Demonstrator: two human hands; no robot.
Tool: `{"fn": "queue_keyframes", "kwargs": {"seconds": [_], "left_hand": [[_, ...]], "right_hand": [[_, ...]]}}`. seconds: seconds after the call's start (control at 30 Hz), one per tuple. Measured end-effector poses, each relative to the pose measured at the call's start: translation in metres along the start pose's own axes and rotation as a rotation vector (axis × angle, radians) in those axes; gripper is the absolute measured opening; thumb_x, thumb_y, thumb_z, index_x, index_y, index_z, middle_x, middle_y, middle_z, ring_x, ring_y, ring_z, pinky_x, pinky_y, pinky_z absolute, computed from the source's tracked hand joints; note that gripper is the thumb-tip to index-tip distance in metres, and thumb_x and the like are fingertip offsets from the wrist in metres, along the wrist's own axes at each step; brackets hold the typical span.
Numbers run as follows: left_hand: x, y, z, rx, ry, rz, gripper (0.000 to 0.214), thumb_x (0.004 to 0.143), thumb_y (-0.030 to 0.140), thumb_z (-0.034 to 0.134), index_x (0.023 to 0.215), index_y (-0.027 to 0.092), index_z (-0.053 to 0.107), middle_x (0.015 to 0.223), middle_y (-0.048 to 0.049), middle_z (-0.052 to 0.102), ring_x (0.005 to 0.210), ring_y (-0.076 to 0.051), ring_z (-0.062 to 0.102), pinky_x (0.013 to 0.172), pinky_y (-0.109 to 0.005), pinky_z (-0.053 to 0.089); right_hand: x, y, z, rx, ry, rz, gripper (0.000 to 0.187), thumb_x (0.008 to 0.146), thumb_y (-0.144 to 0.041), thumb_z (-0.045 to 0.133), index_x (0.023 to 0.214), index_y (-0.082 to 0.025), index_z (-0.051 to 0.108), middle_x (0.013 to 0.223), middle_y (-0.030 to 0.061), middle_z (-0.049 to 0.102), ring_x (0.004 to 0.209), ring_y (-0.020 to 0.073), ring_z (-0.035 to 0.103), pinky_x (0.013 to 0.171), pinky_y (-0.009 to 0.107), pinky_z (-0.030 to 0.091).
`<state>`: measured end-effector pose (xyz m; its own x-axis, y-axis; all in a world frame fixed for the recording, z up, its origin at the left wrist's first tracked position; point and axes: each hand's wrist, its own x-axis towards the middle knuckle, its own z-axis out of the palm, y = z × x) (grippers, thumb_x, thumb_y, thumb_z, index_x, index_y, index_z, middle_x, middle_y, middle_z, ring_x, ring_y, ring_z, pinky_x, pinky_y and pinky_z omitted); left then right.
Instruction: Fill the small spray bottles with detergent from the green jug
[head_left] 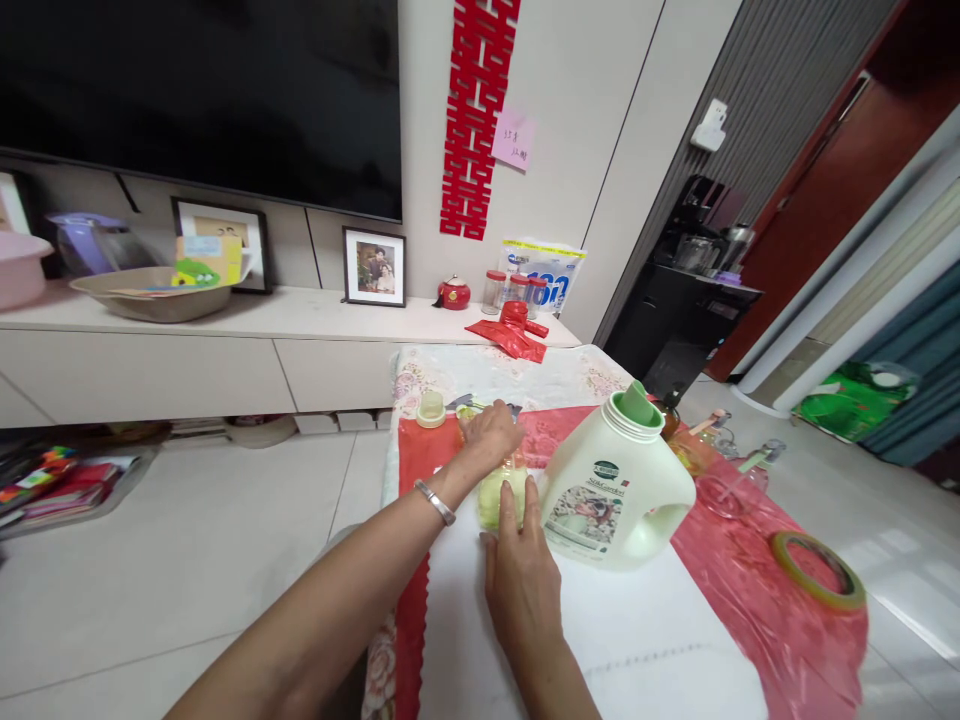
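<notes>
My right hand holds a small clear bottle of pale yellow-green liquid, with two fingers along its side. My left hand, a silver bracelet on its wrist, reaches across above the bottle. Its fingers are bent down and closed at a small green-and-white piece; whether they grip it is hidden. Just right of the bottle stands a large pale green detergent jug, its neck uncapped and a green spout inside. A small container with a cream-coloured top stands left of my left hand.
Red plastic sheeting and a white sheet cover the table. A tape roll and clear pump bottles are on the right. Behind, a low cabinet bears glass jars, a red bag and framed photos.
</notes>
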<state>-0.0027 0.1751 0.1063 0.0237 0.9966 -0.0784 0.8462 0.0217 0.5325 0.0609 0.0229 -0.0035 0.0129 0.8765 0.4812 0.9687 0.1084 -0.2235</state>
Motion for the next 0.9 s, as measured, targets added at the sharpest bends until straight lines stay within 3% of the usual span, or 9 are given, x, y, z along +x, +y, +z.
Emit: {"fn": "queue_keyframes", "kwargs": {"seconds": [0.1, 0.2, 0.33, 0.47, 0.63, 0.7, 0.8, 0.9], "left_hand": [[-0.003, -0.002, 0.009, 0.038, 0.064, 0.063, 0.038, 0.092, 0.034, 0.057, 0.122, 0.011, 0.06, 0.123, -0.0214, 0.069, 0.121, -0.037, 0.059, 0.104, -0.054, 0.034], [-0.006, -0.004, 0.016, 0.067, 0.105, 0.126, 0.035, 0.09, 0.029, 0.054, 0.119, 0.012, 0.061, 0.118, -0.0211, 0.071, 0.121, -0.038, 0.056, 0.102, -0.053, 0.033], [-0.008, -0.007, 0.02, 0.111, 0.105, 0.168, 0.022, 0.09, 0.026, 0.053, 0.098, 0.015, 0.071, 0.108, -0.0199, 0.072, 0.119, -0.039, 0.055, 0.101, -0.054, 0.033], [-0.011, -0.02, 0.024, 0.146, 0.117, 0.166, 0.025, 0.089, 0.015, 0.05, 0.098, 0.018, 0.073, 0.121, -0.0184, 0.066, 0.127, -0.041, 0.049, 0.102, -0.06, 0.031], [-0.021, -0.038, 0.025, 0.163, 0.132, 0.17, 0.032, 0.092, 0.011, 0.042, 0.101, 0.018, 0.072, 0.127, -0.0182, 0.062, 0.136, -0.041, 0.04, 0.099, -0.06, 0.037], [-0.026, -0.038, 0.022, 0.168, 0.129, 0.188, 0.029, 0.092, 0.012, 0.045, 0.099, 0.019, 0.072, 0.123, -0.0169, 0.065, 0.135, -0.041, 0.042, 0.099, -0.06, 0.038], [-0.038, -0.038, 0.018, 0.164, 0.145, 0.217, 0.03, 0.092, 0.016, 0.046, 0.109, 0.022, 0.07, 0.13, -0.0151, 0.063, 0.139, -0.04, 0.038, 0.105, -0.063, 0.034], [-0.062, -0.046, 0.02, 0.136, 0.239, 0.293, 0.036, 0.095, 0.017, 0.041, 0.123, 0.021, 0.064, 0.138, -0.0152, 0.059, 0.14, -0.036, 0.04, 0.111, -0.058, 0.031]], "right_hand": [[0.007, 0.0, -0.002, -0.091, -0.034, -0.029, 0.072, 0.084, 0.003, 0.036, 0.151, -0.023, 0.044, 0.16, 0.0231, 0.033, 0.099, 0.0319, 0.074, 0.058, 0.036, 0.062], [0.017, 0.002, -0.002, -0.17, -0.032, -0.062, 0.072, 0.083, 0.006, 0.032, 0.148, -0.02, 0.05, 0.157, 0.023, 0.037, 0.086, 0.0276, 0.076, 0.054, 0.034, 0.062], [0.023, 0.006, 0.0, -0.147, -0.049, -0.068, 0.07, 0.083, 0.006, 0.03, 0.146, -0.017, 0.051, 0.155, 0.0233, 0.041, 0.072, 0.0233, 0.077, 0.054, 0.034, 0.062], [0.02, 0.01, 0.01, 0.01, -0.02, -0.083, 0.079, 0.081, 0.009, 0.028, 0.156, -0.016, 0.035, 0.156, 0.0245, 0.038, 0.101, 0.0292, 0.075, 0.067, 0.036, 0.064], [0.02, 0.009, 0.015, 0.156, -0.005, -0.076, 0.084, 0.078, 0.012, 0.028, 0.159, -0.01, 0.022, 0.156, 0.0294, 0.036, 0.137, 0.0335, 0.051, 0.092, 0.047, 0.059], [0.016, 0.005, 0.002, 0.196, 0.012, -0.099, 0.078, 0.081, 0.009, 0.03, 0.157, -0.009, 0.029, 0.157, 0.0281, 0.036, 0.139, 0.0338, 0.048, 0.091, 0.046, 0.059], [0.0, 0.008, -0.042, 0.319, 0.079, -0.22, 0.061, 0.09, -0.003, 0.042, 0.15, -0.018, 0.044, 0.152, 0.0185, 0.049, 0.132, 0.029, 0.057, 0.087, 0.038, 0.061], [-0.014, 0.042, -0.094, 0.406, 0.304, -0.168, 0.043, 0.093, -0.015, 0.053, 0.133, -0.029, 0.06, 0.121, 0.0091, 0.07, 0.11, 0.023, 0.068, 0.085, 0.035, 0.06]]}}
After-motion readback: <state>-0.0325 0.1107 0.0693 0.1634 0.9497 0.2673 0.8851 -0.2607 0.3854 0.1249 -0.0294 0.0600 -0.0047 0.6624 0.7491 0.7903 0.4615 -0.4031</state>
